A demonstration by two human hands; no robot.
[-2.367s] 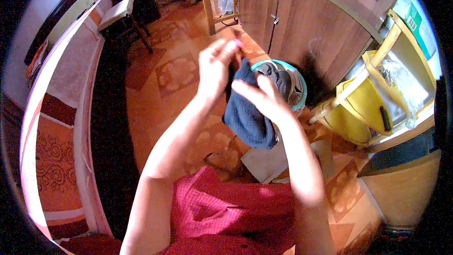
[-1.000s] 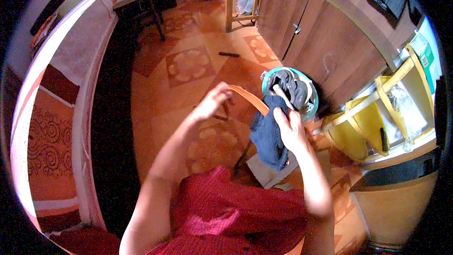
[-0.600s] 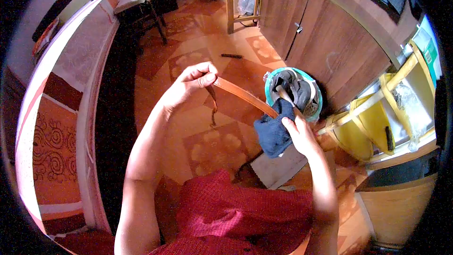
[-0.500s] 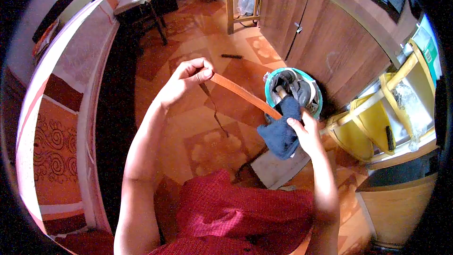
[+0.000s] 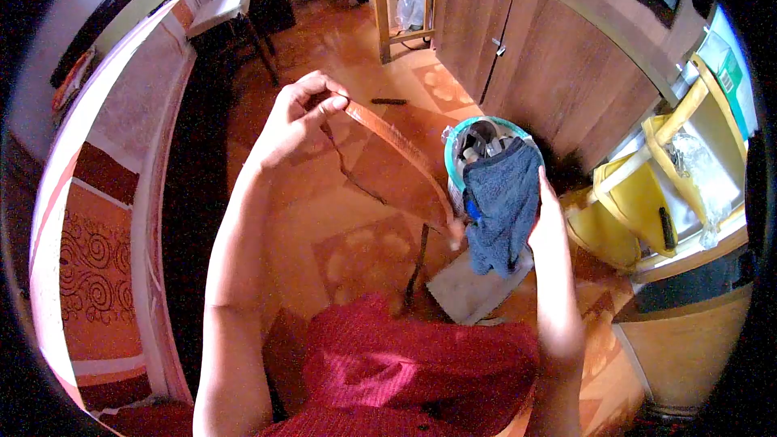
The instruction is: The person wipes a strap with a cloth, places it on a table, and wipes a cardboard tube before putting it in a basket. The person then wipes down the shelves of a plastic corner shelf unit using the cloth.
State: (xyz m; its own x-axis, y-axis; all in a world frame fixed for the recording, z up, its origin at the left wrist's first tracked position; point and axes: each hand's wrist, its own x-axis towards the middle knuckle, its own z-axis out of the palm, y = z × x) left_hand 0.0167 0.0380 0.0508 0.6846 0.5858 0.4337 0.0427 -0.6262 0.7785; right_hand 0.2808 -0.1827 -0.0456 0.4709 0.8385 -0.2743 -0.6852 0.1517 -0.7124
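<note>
My left hand (image 5: 303,117) pinches a long tan strap (image 5: 396,139), which looks like leather, between thumb and fingers. From that pinch the strap bows down to the right, its far end hanging beside the cloth. A thinner dark strip (image 5: 348,171) dangles below the same hand. My right hand (image 5: 547,214) grips a blue-grey cloth (image 5: 503,202) at its right side, fingers mostly hidden behind it. The cloth hangs loosely spread in front of a turquoise-rimmed bucket (image 5: 450,163), covering part of the things inside.
Brown cupboard doors (image 5: 558,57) stand beyond the bucket. Yellow straps or bags (image 5: 627,210) hang at the right. A grey flat piece (image 5: 469,291) and a short dark object (image 5: 389,101) lie on the tiled floor. A bed edge (image 5: 154,275) runs along the left, near a stool (image 5: 222,10).
The cloth, bunched around the strap before, is off it and hangs spread out. The strap's right end now swings loose, and my left hand has moved slightly up and left.
</note>
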